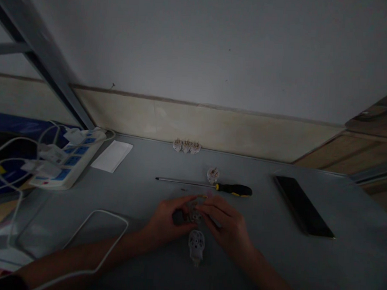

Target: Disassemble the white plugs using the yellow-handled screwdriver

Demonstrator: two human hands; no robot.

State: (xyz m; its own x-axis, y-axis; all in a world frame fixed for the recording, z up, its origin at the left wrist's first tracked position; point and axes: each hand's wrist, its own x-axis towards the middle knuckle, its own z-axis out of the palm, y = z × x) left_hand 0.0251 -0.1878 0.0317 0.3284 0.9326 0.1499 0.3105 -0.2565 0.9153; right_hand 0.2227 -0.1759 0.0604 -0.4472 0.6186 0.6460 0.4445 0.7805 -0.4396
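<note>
My left hand [169, 219] is curled round a small pale plug part [196, 214], thumb and fingers gripping its left side. On the right side of that part, my right hand [225, 219] pinches at it with its fingertips; whatever small piece those fingers may hold is too small to tell. Just below both hands lies a white plug housing [196, 245] on the grey table. Beyond them rests a screwdriver [234, 190] with a black and yellow handle, its shaft pointing left. A round white plug piece with pins [213, 175] stands behind the screwdriver.
Three similar plug pieces [186, 146] sit in a row near the wall. A white power strip [71, 163] with chargers and cables is at the left, beside a white paper [112, 156]. A black phone [303, 206] lies at the right. A white cable [108, 249] crosses my left forearm.
</note>
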